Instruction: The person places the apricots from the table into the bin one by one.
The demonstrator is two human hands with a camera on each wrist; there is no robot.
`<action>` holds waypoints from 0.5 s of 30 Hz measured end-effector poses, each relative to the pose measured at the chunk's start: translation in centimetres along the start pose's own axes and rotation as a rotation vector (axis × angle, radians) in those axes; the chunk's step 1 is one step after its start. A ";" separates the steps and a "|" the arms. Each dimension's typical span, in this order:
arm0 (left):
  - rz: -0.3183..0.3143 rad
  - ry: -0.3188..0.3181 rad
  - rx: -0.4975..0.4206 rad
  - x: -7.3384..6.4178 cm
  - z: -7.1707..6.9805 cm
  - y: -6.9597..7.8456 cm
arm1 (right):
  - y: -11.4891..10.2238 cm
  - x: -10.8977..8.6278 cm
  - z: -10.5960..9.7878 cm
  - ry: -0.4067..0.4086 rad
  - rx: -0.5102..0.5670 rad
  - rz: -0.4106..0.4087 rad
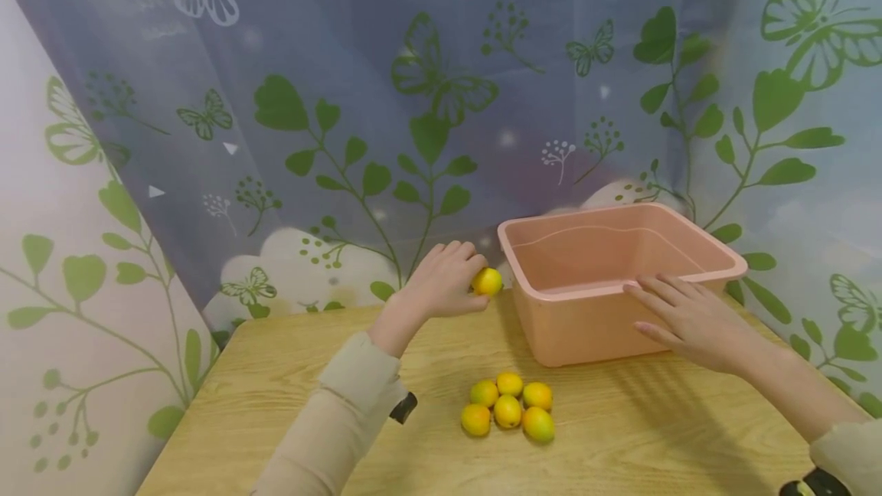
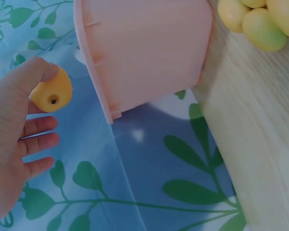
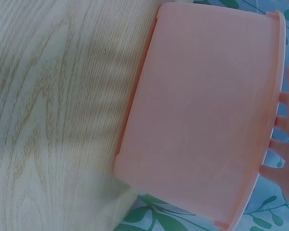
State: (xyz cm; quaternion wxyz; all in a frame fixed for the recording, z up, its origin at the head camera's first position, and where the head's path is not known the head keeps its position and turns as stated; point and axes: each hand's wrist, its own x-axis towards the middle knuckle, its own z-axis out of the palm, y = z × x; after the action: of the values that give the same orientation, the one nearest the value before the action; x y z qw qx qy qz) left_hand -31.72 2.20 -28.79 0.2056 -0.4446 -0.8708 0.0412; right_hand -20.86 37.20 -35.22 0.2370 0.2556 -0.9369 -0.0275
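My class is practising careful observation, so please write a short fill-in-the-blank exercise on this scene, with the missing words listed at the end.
1. The left hand grips one fruit, while the loose fruits on the table number ______.
2. The hand by the front rim of the tub is the person's ______ hand.
3. The winged insects printed on the backdrop are ______.

Missing words: six; right; butterflies.

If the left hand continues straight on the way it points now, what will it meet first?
Probably the left end of the pink tub; the left hand holds a yellow fruit. Depth is unclear: it might pass to the patterned curtain behind.
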 end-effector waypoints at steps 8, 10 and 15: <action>0.013 -0.023 0.043 1.9 -1.2 0.6 | 0.0 0.1 -0.1 -0.012 0.002 0.011; 0.014 -0.033 0.042 2.3 -1.3 0.7 | 0.0 0.1 0.0 -0.015 0.001 0.012; 0.015 -0.059 0.041 3.3 -1.6 1.1 | 0.1 0.0 0.0 -0.011 -0.003 0.007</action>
State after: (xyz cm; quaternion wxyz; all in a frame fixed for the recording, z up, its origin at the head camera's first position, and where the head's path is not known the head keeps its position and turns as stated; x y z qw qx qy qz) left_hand -31.99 5.31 -26.58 0.1885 -0.4455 -0.8721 0.0738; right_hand -20.89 37.25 -35.18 0.2323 0.2517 -0.9390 -0.0296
